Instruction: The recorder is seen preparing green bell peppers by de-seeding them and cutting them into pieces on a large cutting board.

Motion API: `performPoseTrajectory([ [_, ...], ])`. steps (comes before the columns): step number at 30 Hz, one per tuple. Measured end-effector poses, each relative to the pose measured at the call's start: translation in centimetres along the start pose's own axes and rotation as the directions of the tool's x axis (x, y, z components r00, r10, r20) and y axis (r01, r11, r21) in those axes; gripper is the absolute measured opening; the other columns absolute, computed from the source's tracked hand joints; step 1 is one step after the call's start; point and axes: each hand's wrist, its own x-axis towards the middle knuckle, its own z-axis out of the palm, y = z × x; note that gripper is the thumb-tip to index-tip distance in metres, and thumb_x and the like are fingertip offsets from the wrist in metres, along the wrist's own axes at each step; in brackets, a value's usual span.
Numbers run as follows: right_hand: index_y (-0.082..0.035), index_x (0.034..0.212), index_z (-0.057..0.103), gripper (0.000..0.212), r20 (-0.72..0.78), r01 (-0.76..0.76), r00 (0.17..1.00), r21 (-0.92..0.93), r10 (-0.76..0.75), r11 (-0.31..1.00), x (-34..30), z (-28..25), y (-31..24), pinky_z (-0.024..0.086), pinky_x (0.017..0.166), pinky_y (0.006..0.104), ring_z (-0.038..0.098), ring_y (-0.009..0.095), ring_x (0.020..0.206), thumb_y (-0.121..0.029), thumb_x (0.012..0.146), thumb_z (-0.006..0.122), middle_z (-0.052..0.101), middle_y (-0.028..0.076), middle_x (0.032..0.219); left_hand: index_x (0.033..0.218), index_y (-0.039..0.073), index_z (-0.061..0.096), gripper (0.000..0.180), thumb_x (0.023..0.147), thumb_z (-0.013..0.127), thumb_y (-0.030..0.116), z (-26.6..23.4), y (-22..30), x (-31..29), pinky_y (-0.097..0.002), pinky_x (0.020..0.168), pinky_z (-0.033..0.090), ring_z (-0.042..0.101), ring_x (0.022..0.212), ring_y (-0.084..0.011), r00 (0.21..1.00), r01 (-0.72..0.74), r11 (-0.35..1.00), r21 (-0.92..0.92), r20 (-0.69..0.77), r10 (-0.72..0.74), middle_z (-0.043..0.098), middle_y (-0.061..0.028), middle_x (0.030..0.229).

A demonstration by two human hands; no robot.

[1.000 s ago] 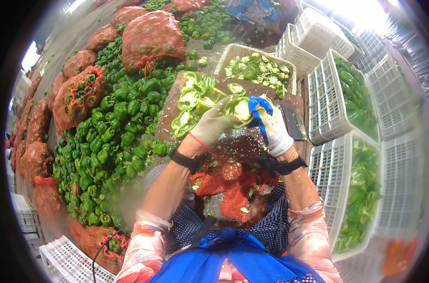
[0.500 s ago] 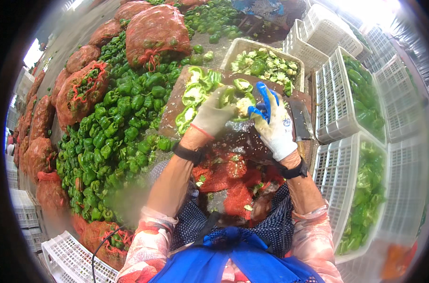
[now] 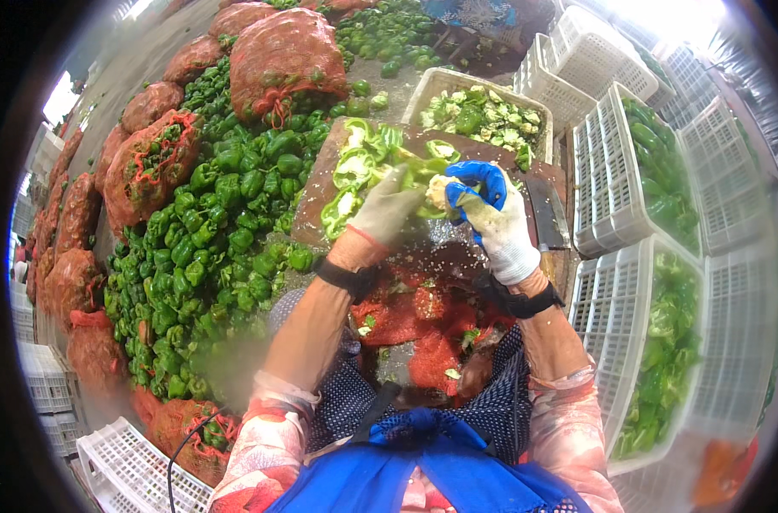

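My left hand (image 3: 384,208), in a pale grey glove, is closed on a cut green bell pepper (image 3: 420,168) above a dark board. My right hand (image 3: 502,224), in a white glove with blue-coated fingers, curls its thumb and fingers round the pale seed core (image 3: 437,193) beside that pepper. Whether the core is still joined to the pepper is hidden by my fingers. Several cut pepper halves (image 3: 353,170) lie on the board (image 3: 313,208) left of my hands, and another piece (image 3: 443,150) lies beyond them. Scattered seeds dot the board.
A knife (image 3: 546,215) lies at the board's right side. Behind the board stands a crate (image 3: 417,101) of pepper cores. White crates (image 3: 607,184) with green peppers line the right. A heap of whole peppers (image 3: 205,244) and red mesh sacks (image 3: 288,61) fill the left.
My right hand's fingers, spread beside the core before, have curled in and closed on it. My left hand keeps its hold on the pepper, shifted very slightly.
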Motion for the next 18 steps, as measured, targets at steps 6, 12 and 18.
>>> performPoseTrajectory([
  [6,-0.007,0.119,0.056,0.04,0.119,-0.165,0.986,0.753,0.116,0.637,0.4,-2.5,0.7,0.054,0.064,0.0251,0.062,0.013,0.084,-0.028,0.087,0.068,0.062,0.006,0.104,0.123,0.0,0.051,0.034,0.089,0.05,-0.002,0.9,0.0,-0.3,-0.0236,0.068,0.05,0.059,0.082,-0.0094,0.997,-0.076,0.995,0.065,0.011,0.076,0.062,-0.0032,0.098],
  [12,-0.005,0.126,0.052,0.047,-0.002,0.051,0.999,-0.307,-0.054,0.95,1.1,-5.9,-1.0,0.047,0.097,0.0358,0.057,0.022,0.108,-0.018,0.084,0.068,0.057,0.013,0.121,0.135,0.004,0.044,0.05,0.086,0.054,-0.002,1.1,0.4,0.0,-0.0224,0.073,0.049,0.058,0.087,-0.009,0.999,-0.031,0.979,0.2,0.05,0.022,0.062,-0.0046,0.11],
  [18,-0.001,0.113,0.059,0.031,0.085,0.036,0.996,-0.578,0.016,0.815,0.4,-2.6,-0.8,0.05,0.086,0.0332,0.063,0.02,0.094,-0.013,0.085,0.061,0.066,0.012,0.102,0.145,0.006,0.03,0.069,0.081,0.052,-0.008,2.5,-1.8,1.1,-0.0184,0.06,0.046,0.054,0.074,-0.006,0.987,-0.135,0.929,0.345,0.127,0.097,0.057,-0.004,0.117],
])
